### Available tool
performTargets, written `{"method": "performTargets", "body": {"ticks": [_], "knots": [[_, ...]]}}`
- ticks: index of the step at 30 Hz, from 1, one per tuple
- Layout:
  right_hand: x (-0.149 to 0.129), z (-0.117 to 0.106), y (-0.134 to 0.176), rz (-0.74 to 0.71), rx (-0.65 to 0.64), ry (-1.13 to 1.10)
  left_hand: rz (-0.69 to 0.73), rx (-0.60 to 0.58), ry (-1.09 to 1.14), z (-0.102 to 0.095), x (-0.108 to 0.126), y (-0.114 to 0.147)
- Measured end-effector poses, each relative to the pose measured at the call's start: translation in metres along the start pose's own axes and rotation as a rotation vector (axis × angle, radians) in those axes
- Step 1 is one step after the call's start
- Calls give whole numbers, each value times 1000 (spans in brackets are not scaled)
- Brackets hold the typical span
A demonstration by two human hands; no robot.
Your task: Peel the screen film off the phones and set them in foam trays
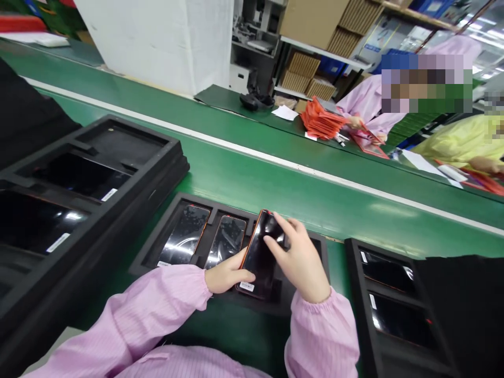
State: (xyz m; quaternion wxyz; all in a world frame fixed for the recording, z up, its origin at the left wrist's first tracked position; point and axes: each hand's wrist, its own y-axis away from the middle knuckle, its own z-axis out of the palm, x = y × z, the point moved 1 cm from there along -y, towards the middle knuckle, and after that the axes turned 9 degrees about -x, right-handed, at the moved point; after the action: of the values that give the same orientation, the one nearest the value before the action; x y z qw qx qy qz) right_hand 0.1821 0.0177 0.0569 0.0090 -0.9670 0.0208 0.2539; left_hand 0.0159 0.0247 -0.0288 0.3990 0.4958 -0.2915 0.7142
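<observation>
A dark smartphone with an orange edge and a small white label at its lower end is held tilted over the middle foam tray. My left hand grips its lower left side, thumb on the front, other fingers hidden behind. At the upper right of the same phone is my right hand, its thumb touching the screen and its fingers at the top edge. Two more smartphones, one at the left and one beside it, lie in tray slots, the second partly covered by my left hand.
A taller stack of black foam trays with phones stands at left. Another foam tray with phones lies at right. Beyond the white line on the green bench, a person in pink handles orange-red sheets; another wears yellow.
</observation>
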Motion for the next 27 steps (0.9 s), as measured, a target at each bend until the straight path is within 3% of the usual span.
{"method": "performTargets", "body": {"ticks": [6, 10, 17, 22, 27], "knots": [[24, -13, -17, -251, 112, -201, -65, -42, 52, -1, 2, 3], [23, -10, -20, -361, 174, -164, -102, -9, 127, 0, 2, 3], [27, -12, -18, -422, -92, -562, -119, -11, 284, -1, 4, 4], [27, -19, -16, -507, -23, -849, -116, -34, 310, 0, 4, 4], [21, -25, -7, -507, -41, -739, -128, -49, 323, 1, 6, 3]]}}
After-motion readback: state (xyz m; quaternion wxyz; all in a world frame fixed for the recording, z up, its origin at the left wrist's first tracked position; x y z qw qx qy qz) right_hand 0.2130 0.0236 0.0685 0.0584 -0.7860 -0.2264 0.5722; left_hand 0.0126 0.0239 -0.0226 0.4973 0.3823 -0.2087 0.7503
